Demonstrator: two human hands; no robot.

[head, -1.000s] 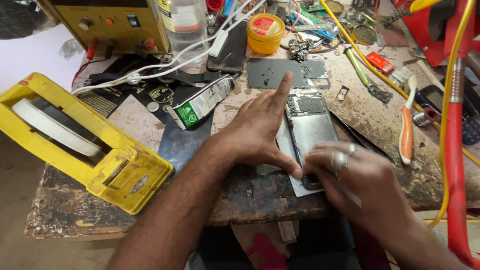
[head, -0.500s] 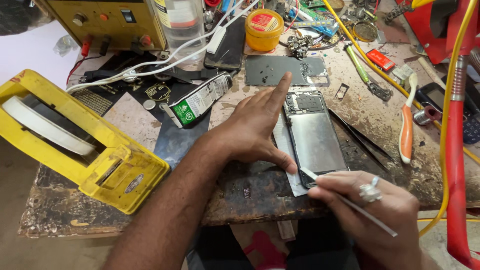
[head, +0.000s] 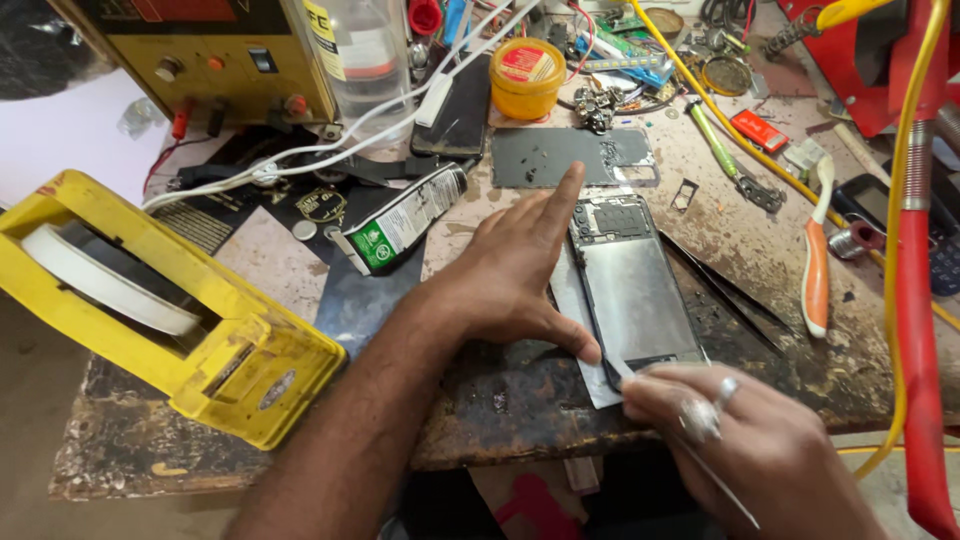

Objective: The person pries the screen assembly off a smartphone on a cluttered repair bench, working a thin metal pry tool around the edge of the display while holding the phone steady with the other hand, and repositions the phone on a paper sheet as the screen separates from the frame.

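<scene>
An opened phone body (head: 632,285) lies face down on a worn workbench (head: 480,400), its metal inner frame showing. My left hand (head: 520,265) rests flat along its left edge, index finger stretched toward the top, thumb near the bottom corner. My right hand (head: 740,440), with rings on it, holds a thin metal pry tool (head: 700,465) whose tip meets the phone's lower left corner. A pale sheet (head: 585,370) sticks out from under the phone there.
A yellow tape dispenser (head: 170,310) sits at the left. A squeezed glue tube (head: 400,220), a dark back cover (head: 570,157), a yellow jar (head: 527,77), a toothbrush (head: 817,250), black tweezers (head: 725,285), cables and a yellow power supply (head: 210,55) crowd the bench.
My right hand slid off the phone's lower part toward me and to the right, and now works the pry tool at the bottom corner. My left hand stays put.
</scene>
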